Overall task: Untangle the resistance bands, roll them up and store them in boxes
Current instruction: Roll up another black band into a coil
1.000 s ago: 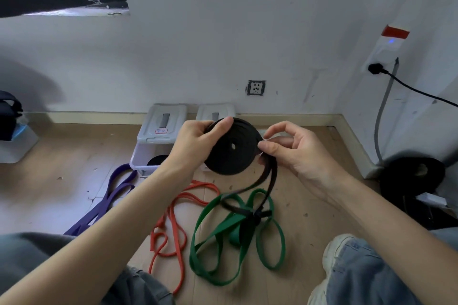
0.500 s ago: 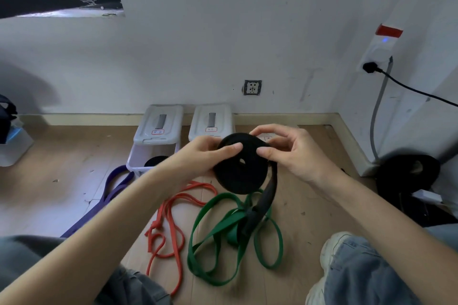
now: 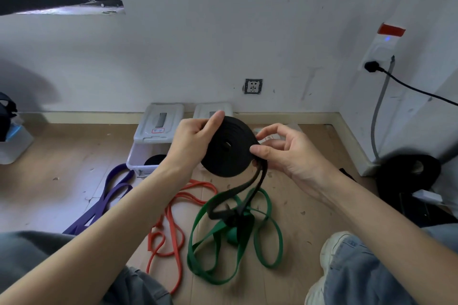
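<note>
Flat rubbery black band (image 3: pixel 229 148) (tight disc-shaped coil)

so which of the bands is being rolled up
The black band, coiled between the left hand and right hand; the purple, orange and green ones lie loose on the floor.

Both your bare forearms reach in from the lower corners and meet at chest height, hands raised above the floor. Your left hand (image 3: pixel 192 142) grips the black rolled band (image 3: pixel 229 147) from its left side, thumb laid across the coil's top edge, the other fingers curled behind it out of sight. Your right hand (image 3: pixel 285 153) sits at the coil's right edge, thumb and forefinger pinching the band where its loose tail leaves the roll; the remaining fingers arch loosely above, palm turned toward you. Your wrists angle inward, toward each other.
</note>
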Action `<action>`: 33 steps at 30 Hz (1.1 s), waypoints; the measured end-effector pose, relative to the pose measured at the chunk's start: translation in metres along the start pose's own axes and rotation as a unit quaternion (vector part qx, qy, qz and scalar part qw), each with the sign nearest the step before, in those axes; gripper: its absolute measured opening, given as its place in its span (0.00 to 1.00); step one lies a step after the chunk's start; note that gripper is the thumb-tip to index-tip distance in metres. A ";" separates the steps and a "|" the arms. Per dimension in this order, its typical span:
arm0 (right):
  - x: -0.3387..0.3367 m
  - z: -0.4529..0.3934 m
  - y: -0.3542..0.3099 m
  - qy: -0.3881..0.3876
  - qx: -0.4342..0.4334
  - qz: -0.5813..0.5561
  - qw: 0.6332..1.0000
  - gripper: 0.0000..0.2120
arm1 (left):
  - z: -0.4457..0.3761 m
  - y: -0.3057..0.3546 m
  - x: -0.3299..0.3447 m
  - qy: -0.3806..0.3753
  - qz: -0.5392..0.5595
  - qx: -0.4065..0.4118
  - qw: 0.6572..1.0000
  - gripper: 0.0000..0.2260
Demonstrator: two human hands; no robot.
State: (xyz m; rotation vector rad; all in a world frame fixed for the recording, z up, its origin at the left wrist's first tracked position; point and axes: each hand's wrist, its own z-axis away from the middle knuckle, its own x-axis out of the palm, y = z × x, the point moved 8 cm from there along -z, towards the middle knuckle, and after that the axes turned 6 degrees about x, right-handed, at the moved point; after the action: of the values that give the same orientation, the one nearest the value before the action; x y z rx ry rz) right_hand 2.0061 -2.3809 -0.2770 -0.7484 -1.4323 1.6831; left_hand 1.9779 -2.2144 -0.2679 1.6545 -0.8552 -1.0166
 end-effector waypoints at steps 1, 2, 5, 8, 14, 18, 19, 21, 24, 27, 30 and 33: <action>0.001 0.000 0.000 -0.004 0.002 -0.001 1.000 0.11 | -0.002 0.000 -0.003 0.008 -0.003 0.002 1.000 0.21; 0.002 0.000 0.000 -0.008 0.002 -0.001 1.000 0.10 | -0.002 0.000 -0.005 0.015 -0.006 0.005 1.000 0.22; 0.007 -0.001 0.005 -0.020 0.005 0.014 1.000 0.11 | 0.001 -0.005 -0.002 0.024 0.010 0.001 1.000 0.22; 0.003 -0.002 0.005 0.000 -0.004 0.026 1.000 0.10 | 0.005 -0.015 0.004 -0.010 0.039 -0.023 0.999 0.16; -0.003 0.000 -0.011 0.029 -0.078 0.181 0.980 0.09 | 0.018 -0.026 0.026 -0.246 0.012 -0.096 0.965 0.19; 0.003 -0.002 -0.003 0.020 -0.060 0.167 0.984 0.09 | 0.010 -0.014 0.024 -0.151 -0.076 0.000 0.986 0.20; 0.000 -0.003 -0.002 0.017 -0.049 0.141 0.989 0.09 | 0.007 -0.011 0.019 -0.122 -0.066 0.007 0.990 0.21; -0.002 -0.004 0.000 0.000 -0.021 0.091 0.996 0.10 | 0.000 -0.008 0.007 -0.068 -0.051 0.012 0.996 0.20; 0.000 -0.004 0.003 -0.018 0.001 0.057 0.998 0.10 | -0.004 -0.005 -0.001 -0.023 -0.048 0.024 0.998 0.21; 0.006 -0.001 0.011 -0.031 0.030 0.021 0.999 0.15 | -0.006 -0.004 -0.008 0.015 -0.043 0.027 0.999 0.21; 0.014 0.001 0.019 -0.043 0.033 -0.008 0.998 0.15 | -0.006 -0.008 -0.014 0.053 -0.022 0.011 0.998 0.21; 0.013 0.000 0.020 -0.014 0.014 -0.016 1.000 0.12 | -0.002 -0.016 -0.007 0.043 -0.002 -0.012 0.999 0.21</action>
State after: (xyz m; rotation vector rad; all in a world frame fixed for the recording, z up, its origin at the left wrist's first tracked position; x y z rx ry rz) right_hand 1.9959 -2.3708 -0.2960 -0.6852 -1.4298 1.6911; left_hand 1.9775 -2.2030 -0.2809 1.6678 -0.7796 -0.9471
